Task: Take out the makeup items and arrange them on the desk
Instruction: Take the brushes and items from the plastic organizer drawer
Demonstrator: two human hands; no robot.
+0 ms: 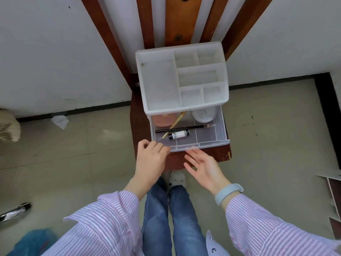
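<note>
A white plastic organizer (158, 82) with bare top compartments stands on a red-brown wooden chair seat (212, 156). Its clear drawer (219, 133) is pulled out toward me. Inside lie a black-and-white tube (179, 134), a long black pencil (184, 128), a thin wooden-handled brush (175, 123), a pink round puff (162, 120) and a round clear-lidded jar (203, 114). My left hand (150, 159) has its curled fingers at the drawer's front left corner. Just below the drawer front, my right hand (204, 168) hovers palm up with fingers spread, holding nothing.
The chair's slatted back (177, 21) rises against a white wall. Tiled floor surrounds the chair, with crumpled paper (60, 121) at the left, a chrome leg (13, 212), something blue (35, 239) at the lower left and boards (334, 189) at the right.
</note>
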